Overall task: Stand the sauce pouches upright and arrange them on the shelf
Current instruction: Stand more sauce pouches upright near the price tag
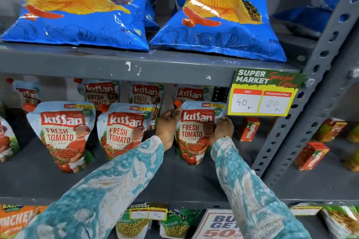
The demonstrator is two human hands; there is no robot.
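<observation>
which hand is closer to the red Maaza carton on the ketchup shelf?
Right. The right hand holds the right edge of the ketchup pouch, just left of the Maaza carton. The left hand is on the pouch's far side.

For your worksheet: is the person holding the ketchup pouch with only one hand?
No: the left hand grips the ketchup pouch at its left edge and the right hand at its right edge.
</observation>
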